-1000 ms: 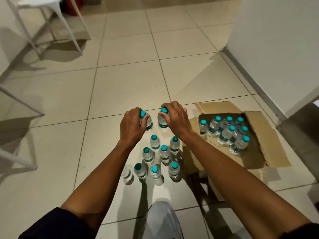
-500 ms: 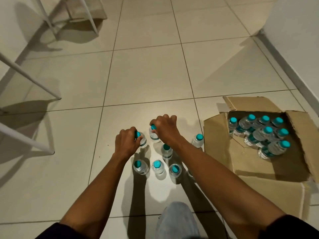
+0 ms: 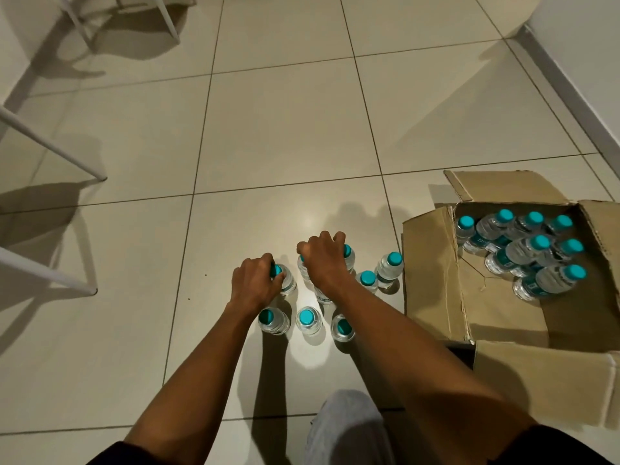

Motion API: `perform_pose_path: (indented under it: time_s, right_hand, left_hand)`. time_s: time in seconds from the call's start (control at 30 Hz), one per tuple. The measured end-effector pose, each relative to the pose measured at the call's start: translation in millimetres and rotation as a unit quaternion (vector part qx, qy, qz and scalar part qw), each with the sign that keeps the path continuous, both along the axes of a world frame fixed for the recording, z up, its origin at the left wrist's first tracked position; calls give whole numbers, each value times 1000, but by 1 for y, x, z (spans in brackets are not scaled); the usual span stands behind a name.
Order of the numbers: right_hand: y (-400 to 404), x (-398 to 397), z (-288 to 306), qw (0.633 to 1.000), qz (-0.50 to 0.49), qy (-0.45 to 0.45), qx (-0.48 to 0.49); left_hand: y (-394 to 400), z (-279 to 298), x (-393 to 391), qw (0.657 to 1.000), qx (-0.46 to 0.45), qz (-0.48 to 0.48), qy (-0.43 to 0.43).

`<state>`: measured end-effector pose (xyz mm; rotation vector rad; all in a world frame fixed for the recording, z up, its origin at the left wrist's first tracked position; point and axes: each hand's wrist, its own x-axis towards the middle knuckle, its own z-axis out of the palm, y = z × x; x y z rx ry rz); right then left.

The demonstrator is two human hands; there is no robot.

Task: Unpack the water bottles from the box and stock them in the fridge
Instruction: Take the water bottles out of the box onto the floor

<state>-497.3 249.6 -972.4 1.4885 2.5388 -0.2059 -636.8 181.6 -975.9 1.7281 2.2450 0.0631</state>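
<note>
Several small clear water bottles with teal caps stand in a cluster on the tiled floor (image 3: 307,318). My left hand (image 3: 255,285) is closed over the top of one bottle (image 3: 287,283) at the cluster's far left. My right hand (image 3: 322,260) grips the tops of bottles (image 3: 349,255) at the far side; how many it holds is hidden by the fingers. To the right an open cardboard box (image 3: 432,273) holds several more bottles (image 3: 533,253) leaning together. No fridge is in view.
White chair or table legs (image 3: 50,146) slant across the left side. A white wall with a grey skirting (image 3: 570,105) runs along the right. My knee in grey cloth (image 3: 349,431) shows at the bottom centre. Bare floor tiles (image 3: 285,129) lie beyond the bottles.
The view has tilted down and shifted left, so the box sits further right. Both hands have stayed on bottle tops at the cluster's far side and lowered toward the floor.
</note>
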Motion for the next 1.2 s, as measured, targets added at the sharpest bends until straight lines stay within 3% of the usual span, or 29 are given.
perform_pose_path:
  time_s: [0.17, 0.3, 0.47, 0.63, 0.87, 1.2]
  right_hand:
    - [6, 4, 0, 999, -6, 31, 0]
    - [6, 20, 3, 988, -45, 145, 4]
    - [0, 68, 16, 969, -90, 224, 46]
    - [2, 147, 33, 961, -155, 211, 88]
    - [-9, 264, 42, 941, -257, 179, 125]
    - [-5, 370, 26, 923, -350, 127, 96]
  left_hand:
    - [5, -1, 2, 1000, -21, 11, 3]
    - [11, 5, 3, 997, -56, 30, 32]
    - [19, 23, 22, 998, 52, 29, -1]
    - [37, 49, 77, 986, 155, -13, -66]
    - [54, 64, 188, 966, 183, -124, -132]
    - [82, 57, 294, 956, 114, -258, -85]
